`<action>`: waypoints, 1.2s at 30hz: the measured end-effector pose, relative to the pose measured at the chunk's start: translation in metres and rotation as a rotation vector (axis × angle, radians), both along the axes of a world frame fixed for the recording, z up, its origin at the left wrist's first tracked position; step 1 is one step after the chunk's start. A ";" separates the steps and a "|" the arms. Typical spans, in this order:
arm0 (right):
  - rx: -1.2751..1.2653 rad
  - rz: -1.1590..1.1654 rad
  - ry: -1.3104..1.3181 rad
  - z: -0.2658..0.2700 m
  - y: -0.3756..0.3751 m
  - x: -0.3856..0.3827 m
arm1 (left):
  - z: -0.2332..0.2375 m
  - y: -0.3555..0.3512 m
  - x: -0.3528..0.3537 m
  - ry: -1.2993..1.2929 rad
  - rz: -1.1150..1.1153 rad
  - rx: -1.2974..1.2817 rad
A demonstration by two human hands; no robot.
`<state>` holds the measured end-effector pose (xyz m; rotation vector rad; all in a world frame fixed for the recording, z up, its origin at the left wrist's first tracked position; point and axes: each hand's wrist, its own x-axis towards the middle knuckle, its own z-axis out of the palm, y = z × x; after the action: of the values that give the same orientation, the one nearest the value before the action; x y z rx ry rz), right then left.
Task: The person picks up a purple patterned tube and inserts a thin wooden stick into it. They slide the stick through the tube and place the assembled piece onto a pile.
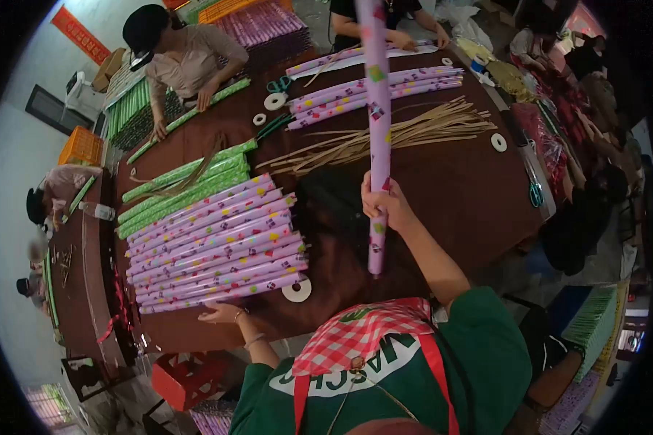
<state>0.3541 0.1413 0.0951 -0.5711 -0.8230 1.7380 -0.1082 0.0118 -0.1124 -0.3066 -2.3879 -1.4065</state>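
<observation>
My right hand (382,201) is wrapped around a purple patterned wrapping paper roll (379,138), which stands upright over the brown-covered table, its lower end above the near edge. My left hand (222,313) is open, fingers stretched out, just below the nearest roll of a row of purple wrapping paper rolls (214,246). Green patterned rolls (189,181) lie behind that row. A white tape roll (297,289) rests at the row's right end.
Brown paper strips (421,134) and more purple rolls (341,101) lie farther back. Scissors (535,193) sit at the right edge. One person (189,65) handles a green roll (189,119); another person's hands (406,40) rest at the far side. A red stool (189,380) stands below.
</observation>
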 end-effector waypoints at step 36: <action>0.303 0.226 -1.070 -0.008 -0.131 -0.023 | 0.194 0.009 0.241 -0.931 -1.267 0.401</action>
<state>0.3315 0.0099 0.0874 -1.2585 -1.9069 1.3782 0.1326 0.0208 0.0819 -1.5023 -2.4099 -3.0524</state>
